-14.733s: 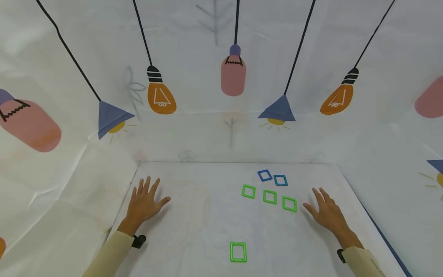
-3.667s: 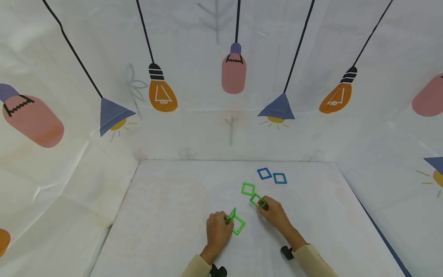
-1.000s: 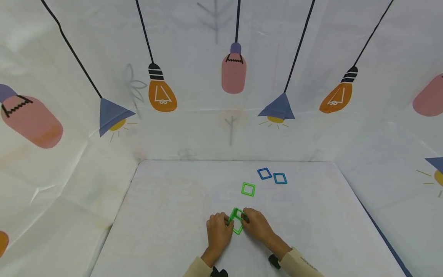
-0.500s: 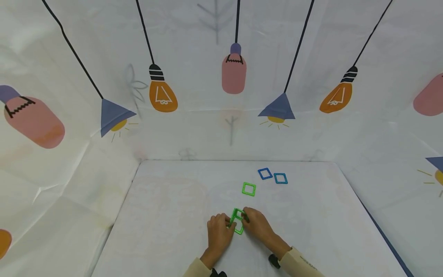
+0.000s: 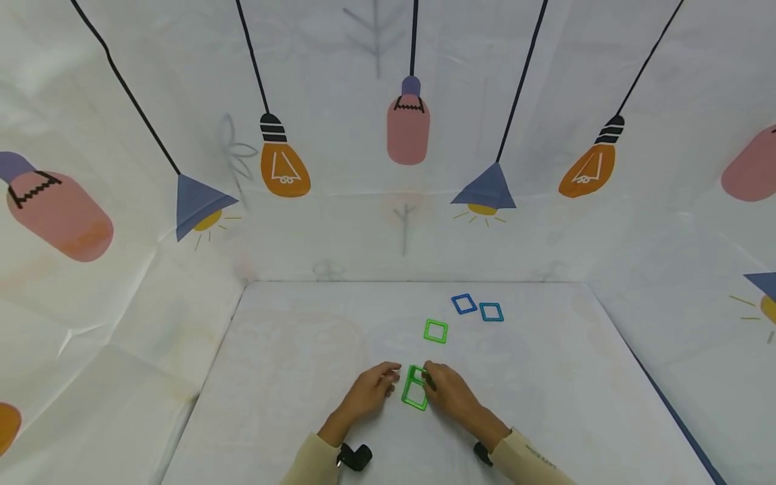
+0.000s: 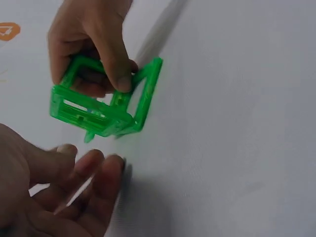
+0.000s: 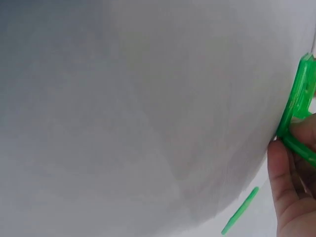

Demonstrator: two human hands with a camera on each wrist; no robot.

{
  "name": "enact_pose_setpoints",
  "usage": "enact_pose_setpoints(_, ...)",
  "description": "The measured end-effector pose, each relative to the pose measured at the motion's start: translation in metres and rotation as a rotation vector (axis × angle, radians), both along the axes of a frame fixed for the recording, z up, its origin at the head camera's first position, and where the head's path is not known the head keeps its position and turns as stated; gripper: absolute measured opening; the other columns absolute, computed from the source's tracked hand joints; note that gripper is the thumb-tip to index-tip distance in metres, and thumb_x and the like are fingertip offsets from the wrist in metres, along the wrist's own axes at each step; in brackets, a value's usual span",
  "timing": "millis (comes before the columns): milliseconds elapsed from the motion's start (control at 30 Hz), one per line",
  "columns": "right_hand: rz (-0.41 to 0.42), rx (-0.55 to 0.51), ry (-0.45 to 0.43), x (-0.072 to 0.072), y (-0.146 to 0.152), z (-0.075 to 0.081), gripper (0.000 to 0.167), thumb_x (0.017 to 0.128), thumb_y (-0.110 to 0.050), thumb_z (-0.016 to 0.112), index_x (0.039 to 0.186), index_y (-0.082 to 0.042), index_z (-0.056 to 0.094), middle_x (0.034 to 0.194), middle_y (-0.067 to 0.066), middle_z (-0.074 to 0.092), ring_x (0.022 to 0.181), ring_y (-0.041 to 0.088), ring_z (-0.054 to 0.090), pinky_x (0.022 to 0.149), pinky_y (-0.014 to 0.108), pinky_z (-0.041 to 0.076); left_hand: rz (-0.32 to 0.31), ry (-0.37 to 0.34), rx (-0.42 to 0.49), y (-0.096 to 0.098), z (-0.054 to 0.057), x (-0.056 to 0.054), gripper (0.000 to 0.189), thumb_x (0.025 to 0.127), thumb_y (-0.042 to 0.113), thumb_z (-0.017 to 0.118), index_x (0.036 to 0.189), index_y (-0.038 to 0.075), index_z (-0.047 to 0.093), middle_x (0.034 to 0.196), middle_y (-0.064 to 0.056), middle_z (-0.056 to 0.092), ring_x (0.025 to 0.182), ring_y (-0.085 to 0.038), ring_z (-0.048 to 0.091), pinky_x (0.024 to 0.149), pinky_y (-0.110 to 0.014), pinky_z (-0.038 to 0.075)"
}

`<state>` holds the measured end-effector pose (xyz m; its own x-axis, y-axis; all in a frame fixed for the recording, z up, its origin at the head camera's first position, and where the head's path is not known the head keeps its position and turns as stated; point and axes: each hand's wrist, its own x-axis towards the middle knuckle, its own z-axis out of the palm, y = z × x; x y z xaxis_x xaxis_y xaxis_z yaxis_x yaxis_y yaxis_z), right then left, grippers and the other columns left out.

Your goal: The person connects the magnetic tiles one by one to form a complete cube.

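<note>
Several green square-frame building tiles (image 5: 414,405) stand joined in a boxy shape near the middle of the table; one lies flat and others rise from its edges. My right hand (image 5: 451,391) pinches an upright tile on the right side. In the left wrist view, that hand's thumb and fingers close over the green frames (image 6: 94,118). My left hand (image 5: 366,391) is just left of the shape, apart from it, fingers loosely bent with nothing between them. In the right wrist view, only the edge of the green shape (image 7: 295,96) shows beside the fingers.
One loose green square tile (image 5: 426,330) lies behind the shape. Farther back lie a dark blue tile (image 5: 468,312) and a lighter blue tile (image 5: 493,320). The white table (image 5: 291,377) meets a lamp-printed sheet (image 5: 351,229) at its back edge.
Over the last seconds my right hand brought a green tile to the joined ones. In the last half second my left hand let go and moved left; the right hand stays in place.
</note>
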<state>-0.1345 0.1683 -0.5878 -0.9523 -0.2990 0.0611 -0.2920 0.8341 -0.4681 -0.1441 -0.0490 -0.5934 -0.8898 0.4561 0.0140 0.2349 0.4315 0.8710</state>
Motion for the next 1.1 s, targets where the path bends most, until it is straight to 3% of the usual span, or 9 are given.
enact_pose_setpoints(100,0.056,-0.005,0.024,-0.002,0.001,0.0,0.018,0.086,-0.004,0.074,0.093,-0.012,0.059,0.079,-0.006,0.059,0.068,0.005,0.046,0.06,0.021,0.043,-0.019,0.023,-0.009,0.005,-0.003,-0.009,0.031,0.097,0.001,0.059,0.127,0.007,0.064,0.112,-0.011,0.071,0.084,-0.009,0.065,0.073,-0.023,0.053)
enact_pose_setpoints(233,0.15,-0.001,0.056,-0.004,0.004,0.0,0.019,0.087,-0.005,0.074,0.093,-0.013,0.058,0.079,-0.008,0.058,0.07,0.004,0.044,0.062,0.02,0.043,-0.029,0.084,-0.077,0.013,-0.006,-0.015,0.03,0.092,0.002,0.064,0.119,0.013,0.07,0.115,-0.006,0.072,0.095,-0.012,0.065,0.082,-0.029,0.054)
enact_pose_setpoints(433,0.234,0.031,0.045,-0.011,0.009,0.001,0.02,0.088,-0.007,0.074,0.099,-0.013,0.059,0.085,-0.008,0.062,0.075,0.003,0.047,0.067,0.021,0.048,-0.026,0.133,-0.111,0.018,-0.008,-0.018,0.018,0.092,0.002,0.067,0.104,0.013,0.075,0.102,-0.001,0.074,0.089,-0.01,0.065,0.079,-0.029,0.054)
enact_pose_setpoints(733,0.196,0.023,-0.012,-0.016,0.015,-0.002,0.03,0.091,-0.009,0.072,0.118,-0.011,0.06,0.102,-0.003,0.067,0.089,0.007,0.059,0.078,0.028,0.055,-0.012,0.16,-0.074,0.019,-0.014,-0.012,0.013,0.09,0.009,0.072,0.103,0.011,0.076,0.095,0.001,0.076,0.086,-0.002,0.064,0.077,-0.023,0.053)
enact_pose_setpoints(1100,0.173,-0.044,0.003,-0.018,0.021,-0.002,0.014,0.089,-0.01,0.074,0.1,-0.015,0.066,0.088,-0.009,0.065,0.079,0.002,0.052,0.07,0.024,0.05,0.108,0.205,-0.031,0.024,-0.019,0.001,0.015,0.087,0.01,0.076,0.101,0.006,0.078,0.095,-0.004,0.078,0.09,-0.012,0.072,0.076,-0.025,0.057)
